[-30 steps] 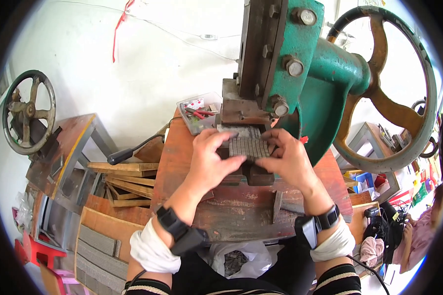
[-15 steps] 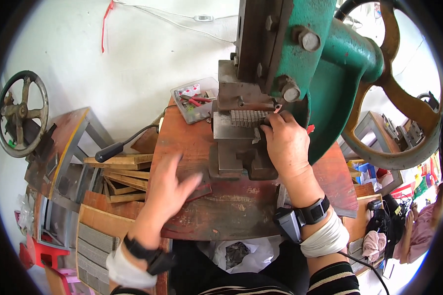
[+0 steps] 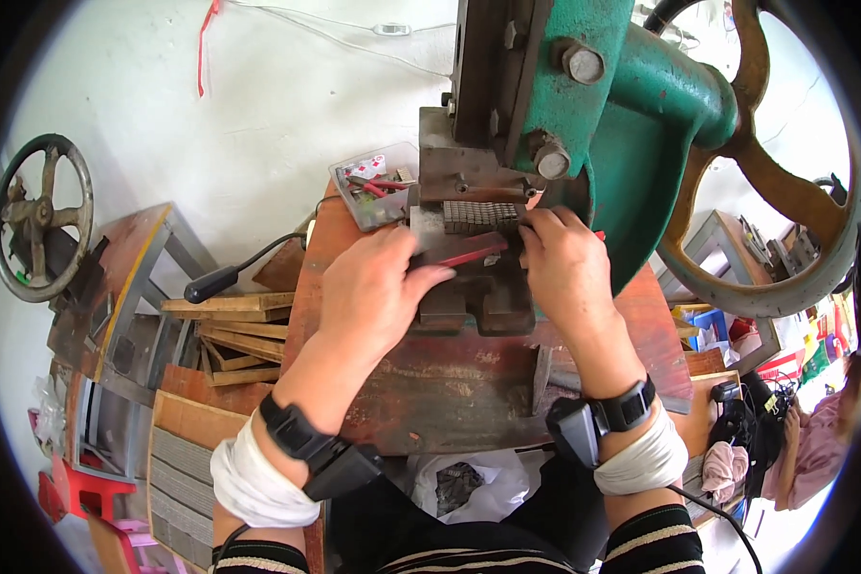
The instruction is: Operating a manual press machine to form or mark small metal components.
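A narrow red-and-dark bar (image 3: 471, 251) slants across the front of the press bed, gripped between the thumb and fingers of my left hand (image 3: 368, 292). Just behind it, rows of small grey metal pieces (image 3: 481, 215) lie packed together on a flat steel plate (image 3: 427, 222), under the press's upper block (image 3: 459, 163). My right hand (image 3: 566, 256) is at the right end of these rows, thumb and fingers drawn together; what they pinch, if anything, is hidden. Below the bar sits a notched steel base (image 3: 442, 308) on the wooden bench (image 3: 416, 402).
A green press (image 3: 631, 163) with a large handwheel (image 3: 713, 249) rises at the right. A clear plastic box (image 3: 373, 212) with red-handled pliers stands behind on the left. Wooden trays (image 3: 244, 330) are stacked left of the bench. A white bag (image 3: 493, 488) hangs below its front edge.
My left hand has moved up and right from over the bench to the press bed, now holding the red bar. The right hand stays by the metal pieces. The view has shifted slightly.
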`<state>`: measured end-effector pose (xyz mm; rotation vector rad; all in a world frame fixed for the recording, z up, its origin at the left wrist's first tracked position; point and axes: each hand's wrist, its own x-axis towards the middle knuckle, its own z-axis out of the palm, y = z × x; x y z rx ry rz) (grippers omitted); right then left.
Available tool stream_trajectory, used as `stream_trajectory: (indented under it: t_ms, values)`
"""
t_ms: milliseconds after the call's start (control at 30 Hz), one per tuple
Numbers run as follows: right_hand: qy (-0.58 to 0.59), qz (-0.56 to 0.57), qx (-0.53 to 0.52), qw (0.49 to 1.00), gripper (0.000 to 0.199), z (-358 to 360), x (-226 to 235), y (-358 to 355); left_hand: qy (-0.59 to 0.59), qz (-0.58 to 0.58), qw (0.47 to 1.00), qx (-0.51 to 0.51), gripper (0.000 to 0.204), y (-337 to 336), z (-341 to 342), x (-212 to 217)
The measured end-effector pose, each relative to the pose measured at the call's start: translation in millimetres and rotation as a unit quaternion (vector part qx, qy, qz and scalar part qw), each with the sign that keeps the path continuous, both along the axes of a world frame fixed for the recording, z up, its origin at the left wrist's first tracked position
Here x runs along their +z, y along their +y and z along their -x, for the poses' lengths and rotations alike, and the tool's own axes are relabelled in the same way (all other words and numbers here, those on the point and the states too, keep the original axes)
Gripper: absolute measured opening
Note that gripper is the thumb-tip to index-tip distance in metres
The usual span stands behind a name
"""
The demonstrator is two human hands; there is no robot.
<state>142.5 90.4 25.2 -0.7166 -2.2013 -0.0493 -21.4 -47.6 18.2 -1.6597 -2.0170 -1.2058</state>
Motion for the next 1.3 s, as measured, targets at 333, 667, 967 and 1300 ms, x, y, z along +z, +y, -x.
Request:
stream_trajectory:
  t_ms: [333, 667, 967, 1300]
  values:
    - [0.03, 0.042, 0.083, 0.995, 0.011, -42, 1, -13, 0.048, 0.014, 0.995, 0.088, 0.038, 39, -2, -1]
    - [0.028, 0.053, 0.156, 0.986, 0.017, -59, 0, -22, 0.045, 0.162, 0.975, 0.149, 0.058, 47, -9, 6]
    - [-0.117, 0.153, 0.082, 0.978, 0.04, -38, 6, -22, -0.003, 0.181, 0.972, 0.149, 0.053, 43, -16, 15]
    - [-0.144, 0.149, 0.017, 0.978, 0.037, -11, 17, -8, 0.047, 0.081, 0.985, 0.148, 0.047, 41, -17, -4]
